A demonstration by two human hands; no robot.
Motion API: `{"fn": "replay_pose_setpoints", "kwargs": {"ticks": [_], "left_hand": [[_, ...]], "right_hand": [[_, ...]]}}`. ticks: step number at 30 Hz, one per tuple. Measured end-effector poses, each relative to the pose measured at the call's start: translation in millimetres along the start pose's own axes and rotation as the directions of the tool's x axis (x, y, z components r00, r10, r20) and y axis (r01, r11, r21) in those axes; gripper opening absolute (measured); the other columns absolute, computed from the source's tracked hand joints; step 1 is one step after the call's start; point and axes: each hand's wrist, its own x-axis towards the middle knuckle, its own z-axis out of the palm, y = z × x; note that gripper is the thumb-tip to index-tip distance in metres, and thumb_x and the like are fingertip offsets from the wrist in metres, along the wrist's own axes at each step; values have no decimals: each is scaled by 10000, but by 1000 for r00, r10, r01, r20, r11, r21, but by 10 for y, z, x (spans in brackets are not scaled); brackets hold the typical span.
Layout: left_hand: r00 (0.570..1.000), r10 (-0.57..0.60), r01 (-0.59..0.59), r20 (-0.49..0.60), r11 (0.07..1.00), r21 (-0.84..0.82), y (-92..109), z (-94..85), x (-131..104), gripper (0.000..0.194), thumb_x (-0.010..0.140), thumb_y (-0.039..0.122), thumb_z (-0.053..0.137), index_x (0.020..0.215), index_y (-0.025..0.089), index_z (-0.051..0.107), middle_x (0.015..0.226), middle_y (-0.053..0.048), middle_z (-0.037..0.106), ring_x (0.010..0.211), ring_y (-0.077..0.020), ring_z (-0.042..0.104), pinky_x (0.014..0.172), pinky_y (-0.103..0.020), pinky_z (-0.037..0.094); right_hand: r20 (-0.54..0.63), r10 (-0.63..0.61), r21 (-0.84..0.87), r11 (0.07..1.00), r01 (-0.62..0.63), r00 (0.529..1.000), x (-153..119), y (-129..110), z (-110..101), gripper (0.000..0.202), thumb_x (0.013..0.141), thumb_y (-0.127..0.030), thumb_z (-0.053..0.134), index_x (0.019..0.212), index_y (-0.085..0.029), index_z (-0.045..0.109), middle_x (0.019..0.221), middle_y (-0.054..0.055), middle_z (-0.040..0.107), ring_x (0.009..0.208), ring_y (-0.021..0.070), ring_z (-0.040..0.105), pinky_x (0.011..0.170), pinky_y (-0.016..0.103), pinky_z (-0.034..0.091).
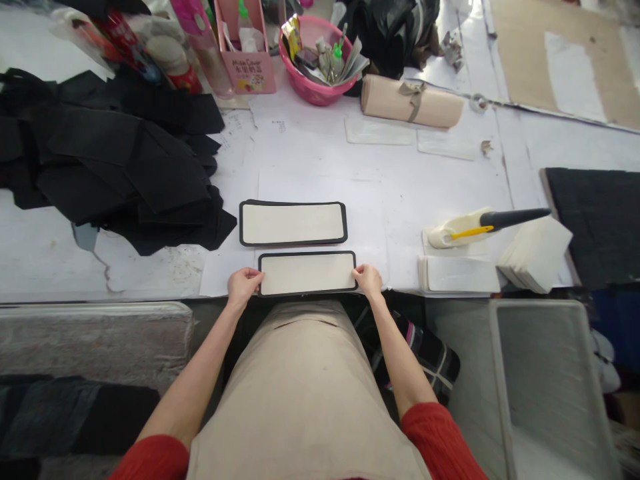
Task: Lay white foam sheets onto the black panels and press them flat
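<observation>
Between my two hands, at the table's front edge, is a rectangular panel with a cream face and a black border. My left hand pinches its left end. At the opposite end, my right hand grips the border between thumb and fingers. Just beyond it lies a stack of similar black-bordered panels, slightly uneven at the back. The panel in my hands sits a little to the right of that stack, apart from it.
A heap of black cut pieces covers the left. To the right are white cards and a cream container with a black-handled brush and a yellow stick. Farther back stand a pink basket and a rolled beige bundle. A grey bin is below right.
</observation>
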Motion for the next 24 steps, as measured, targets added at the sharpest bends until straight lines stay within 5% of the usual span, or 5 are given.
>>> {"fn": "replay_pose_setpoints", "kwargs": {"ticks": [8, 13, 18, 21, 24], "left_hand": [[999, -51, 51, 1, 998, -49, 95, 8, -85, 285, 586, 396, 676, 714, 148, 621, 499, 0, 583, 439, -141, 576, 379, -206, 420], [999, -49, 46, -20, 992, -115, 115, 42, -109, 272, 593, 359, 689, 731, 165, 557, 527, 19, 576, 440, -132, 577, 390, -210, 440], [998, -32, 36, 51, 996, -76, 77, -49, -113, 254, 673, 377, 644, 787, 168, 556, 586, 7, 597, 486, -145, 596, 453, -244, 475], [991, 116, -106, -66, 983, 148, 77, -109, -181, 263, 770, 422, 578, 839, 170, 601, 699, -45, 654, 619, -194, 647, 593, -323, 535], [874, 483, -411, -59, 798, 441, 147, 14, -299, 305, 881, 379, 470, 993, 165, 657, 992, -128, 699, 960, -265, 662, 862, -408, 521]], "right_hand": [[-36, 10, -17, 1000, -10, 999, 0, -30, 29, 188, 801, -299, 580, 888, -185, 702, 947, 90, 738, 909, 207, 679, 746, 255, 459], [4, -16, 194, 981, 15, 1000, 60, 57, 40, 136, 787, -239, 599, 867, -159, 677, 881, 75, 736, 803, 187, 690, 726, 256, 476], [59, -59, 314, 949, 38, 996, 16, 195, -33, 220, 895, -179, 467, 1056, -144, 613, 831, 26, 738, 644, 106, 672, 673, 212, 495], [-140, -111, 207, 968, 139, 984, -158, 140, -12, 286, 968, -242, 389, 1144, -157, 597, 974, 72, 734, 863, 166, 685, 836, 294, 499], [-273, -405, -27, 910, 414, 873, -355, -122, 169, 374, 989, -277, 381, 1307, -163, 540, 1328, 132, 601, 1278, 240, 504, 1062, 387, 379]]}}
